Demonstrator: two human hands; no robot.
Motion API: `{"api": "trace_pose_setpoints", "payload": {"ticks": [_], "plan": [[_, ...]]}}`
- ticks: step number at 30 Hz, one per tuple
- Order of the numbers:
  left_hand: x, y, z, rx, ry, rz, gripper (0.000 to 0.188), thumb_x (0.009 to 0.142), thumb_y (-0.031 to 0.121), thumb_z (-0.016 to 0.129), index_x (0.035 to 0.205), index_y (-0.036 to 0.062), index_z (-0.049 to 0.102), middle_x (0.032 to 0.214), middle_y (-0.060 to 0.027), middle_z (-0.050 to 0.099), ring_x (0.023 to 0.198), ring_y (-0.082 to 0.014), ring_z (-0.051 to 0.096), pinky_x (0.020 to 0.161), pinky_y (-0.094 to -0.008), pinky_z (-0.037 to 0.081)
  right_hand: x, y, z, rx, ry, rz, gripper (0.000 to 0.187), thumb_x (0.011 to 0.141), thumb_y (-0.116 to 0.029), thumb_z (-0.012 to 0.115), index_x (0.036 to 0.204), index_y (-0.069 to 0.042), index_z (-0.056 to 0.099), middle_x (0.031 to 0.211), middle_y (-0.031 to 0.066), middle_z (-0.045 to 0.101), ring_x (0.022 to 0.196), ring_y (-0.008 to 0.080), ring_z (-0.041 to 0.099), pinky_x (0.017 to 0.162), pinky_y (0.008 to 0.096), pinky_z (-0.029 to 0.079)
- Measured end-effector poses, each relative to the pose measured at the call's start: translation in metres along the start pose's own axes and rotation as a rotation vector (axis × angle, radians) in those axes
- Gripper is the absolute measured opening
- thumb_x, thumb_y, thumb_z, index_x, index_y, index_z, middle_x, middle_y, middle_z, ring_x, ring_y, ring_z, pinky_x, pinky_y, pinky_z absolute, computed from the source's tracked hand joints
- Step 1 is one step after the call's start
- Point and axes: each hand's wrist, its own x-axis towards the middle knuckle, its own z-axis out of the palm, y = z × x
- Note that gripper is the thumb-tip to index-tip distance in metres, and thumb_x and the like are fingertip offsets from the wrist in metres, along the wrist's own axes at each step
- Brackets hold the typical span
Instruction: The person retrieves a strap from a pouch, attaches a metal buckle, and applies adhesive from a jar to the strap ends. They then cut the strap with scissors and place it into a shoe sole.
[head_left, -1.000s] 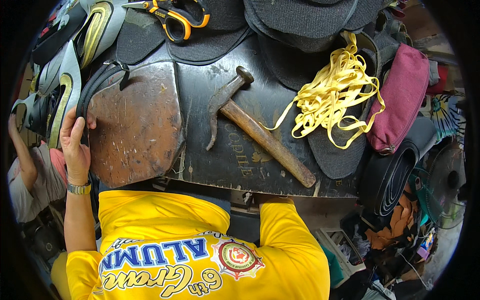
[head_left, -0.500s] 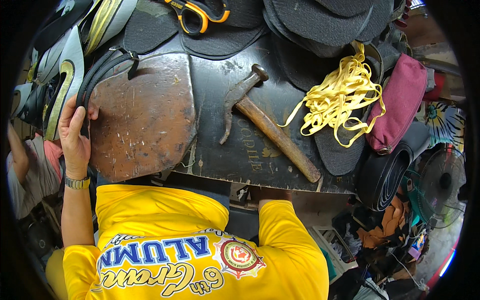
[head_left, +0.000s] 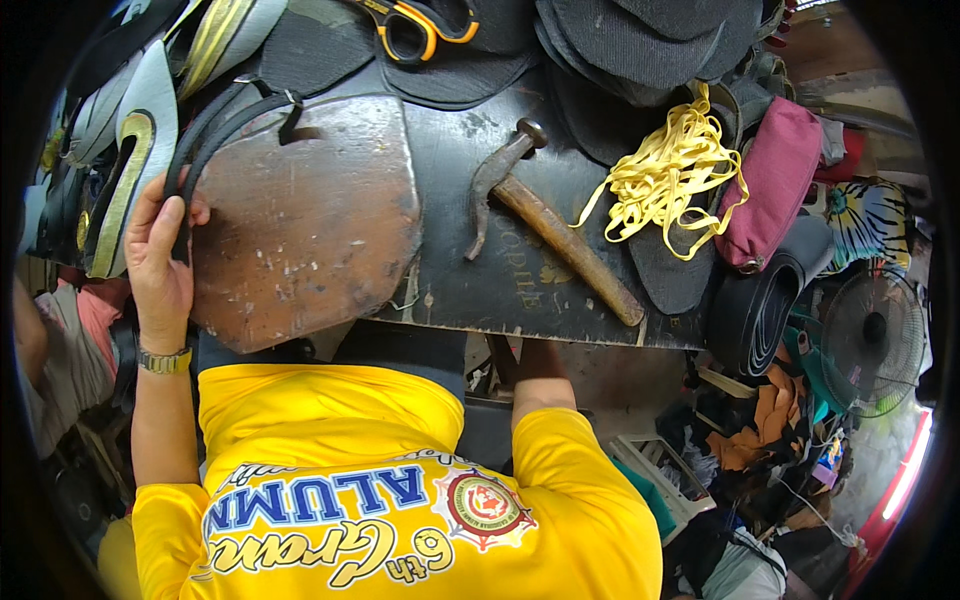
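Note:
My left hand (head_left: pixel 165 245) is closed around black straps (head_left: pixel 225 125), pinching them between thumb and fingers at the left edge of a worn brown board (head_left: pixel 310 220). The straps arch up and over the board's upper left corner. My right forearm (head_left: pixel 543 378) reaches down under the table's front edge, and the hand itself is hidden there. A hammer (head_left: pixel 560 240) with a wooden handle lies on the dark table (head_left: pixel 450 290), right of the board. Orange-and-black scissors (head_left: pixel 425 35) rest on black sole-shaped pieces (head_left: pixel 460 75) at the back.
A tangle of yellow cord (head_left: pixel 670 170) and a maroon pouch (head_left: pixel 775 185) lie at the right. Beside them stands a coiled black strip (head_left: pixel 750 320). Stacked black soles (head_left: pixel 650 45) fill the back; grey-and-gold strap pieces (head_left: pixel 140 150) hang at the left. A fan (head_left: pixel 872 340) stands far right.
The whole view has shifted, with the table's right side moving up a little. More of my right forearm shows under the table edge. My left hand keeps its hold on the straps.

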Motion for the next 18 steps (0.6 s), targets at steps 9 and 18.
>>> {"api": "trace_pose_setpoints", "payload": {"ticks": [9, 18], "plan": [[-0.011, 0.001, 0.010, -0.227, 0.056, 0.139, 0.031, 0.097, 0.002, 0.063, 0.128, 0.0008, 0.063, 0.117, -0.0107, 0.071, 0.091, -0.0155, 0.066, 0.086, -0.0302, 0.053, -0.208, -0.053, 0.008, -0.291, -0.250, -0.673, 0.022, 0.099, -0.021, 0.067, 0.091, -0.002, 0.064, 0.072, 0.0003, 0.058, 0.064, 0.0076, 0.050, 0.060, 0.0265, 0.040], [-0.017, 0.041, -0.016, -0.426, -0.021, 0.293, 0.028, 0.098, 0.002, 0.063, 0.125, -0.0028, 0.063, 0.115, -0.0118, 0.071, 0.089, -0.0148, 0.068, 0.084, -0.0280, 0.054, -0.421, -0.166, 0.160, -0.903, -0.633, -1.730, 0.046, 0.090, -0.023, 0.071, 0.129, -0.001, 0.061, 0.127, 0.0221, 0.060, 0.122, 0.0411, 0.054, 0.104, 0.0492, 0.042]]}}
